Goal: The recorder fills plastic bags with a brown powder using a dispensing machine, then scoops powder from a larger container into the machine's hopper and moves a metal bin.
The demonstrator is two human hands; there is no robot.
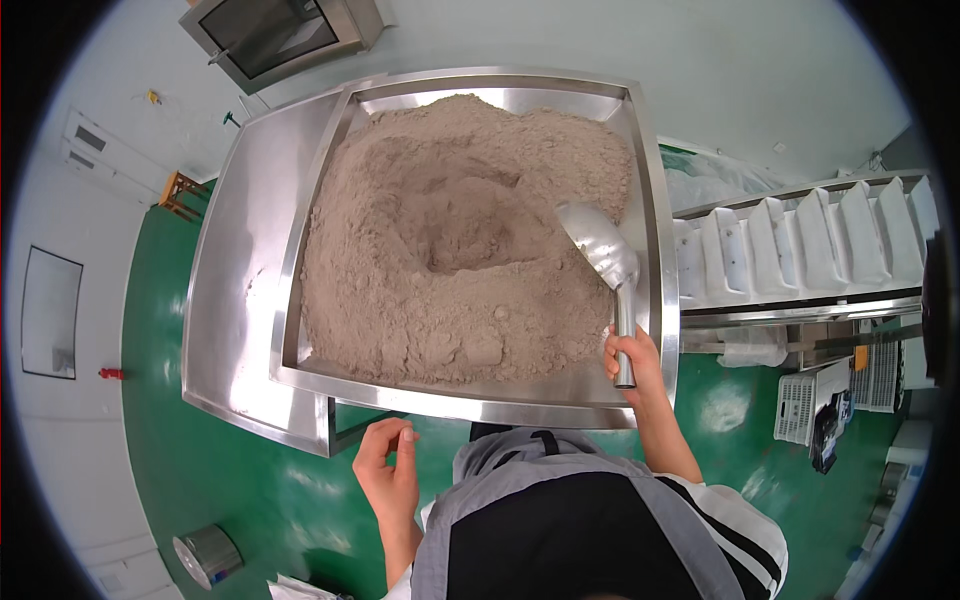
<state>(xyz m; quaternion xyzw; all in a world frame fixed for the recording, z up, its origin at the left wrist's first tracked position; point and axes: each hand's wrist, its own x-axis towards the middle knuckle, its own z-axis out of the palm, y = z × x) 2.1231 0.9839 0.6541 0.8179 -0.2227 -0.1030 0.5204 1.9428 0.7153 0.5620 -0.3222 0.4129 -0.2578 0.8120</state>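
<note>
My right hand [634, 363] grips the tubular handle of a metal scoop [601, 241] at the tray's right side. The scoop's blade rests against the right flank of a large heap of brownish-grey powder [420, 315], its rounded back facing up. A shallow stainless steel tray [465, 402] holds the powder, which has a hollow in its middle and lumps along the near side. My left hand [390, 457] hangs just off the tray's near edge, fingers loosely curled and apart from the thumb, holding nothing.
The tray sits on a stainless steel table [247, 247], whose bare top extends left. To the right, a conveyor [802, 244] carries upright white dividers. A plastic crate [799, 409] stands on the green floor [720, 420] below. Behind me at left is a metal drum [210, 555].
</note>
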